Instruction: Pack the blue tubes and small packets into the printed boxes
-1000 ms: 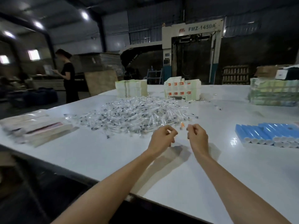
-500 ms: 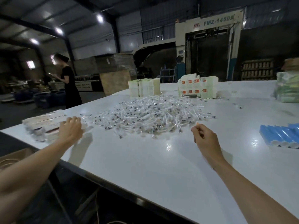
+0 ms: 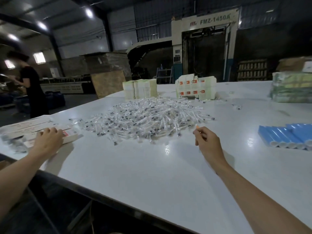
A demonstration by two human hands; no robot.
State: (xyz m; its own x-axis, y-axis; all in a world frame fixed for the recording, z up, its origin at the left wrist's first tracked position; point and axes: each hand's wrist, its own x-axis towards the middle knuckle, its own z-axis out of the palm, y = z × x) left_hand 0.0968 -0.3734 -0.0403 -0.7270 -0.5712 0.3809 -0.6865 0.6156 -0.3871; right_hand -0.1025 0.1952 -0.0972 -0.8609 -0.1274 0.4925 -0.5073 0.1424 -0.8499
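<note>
The white table (image 3: pixel 152 174) is carrying everything, and the packing is looking barely begun. The packets (image 3: pixel 146 120) are lying in one broad loose heap at its middle, none of them showing inside a box. The tubes (image 3: pixel 285 136) are lying side by side in a neat row at the right edge, well apart from both hands and seemingly untouched. At the far side, stacks (image 3: pixel 195 88) of folded cartons are standing behind the heap. The boxes (image 3: pixel 20 130) are lying flat in a spread at the left corner, not yet opened up as far as can be told. The left hand (image 3: pixel 48 141) is reaching onto that spread, its fingers curling down over the nearest box (image 3: pixel 70 136) and gripping it. The right hand (image 3: pixel 206 141) is hovering just in front of the heap, pinching a small orange piece (image 3: pixel 197 127) between thumb and fingertips; what the piece is cannot be told. By my judgement nearly all is left: opening a box, loading a tube and packets, closing it, and repeating through the stock.
</note>
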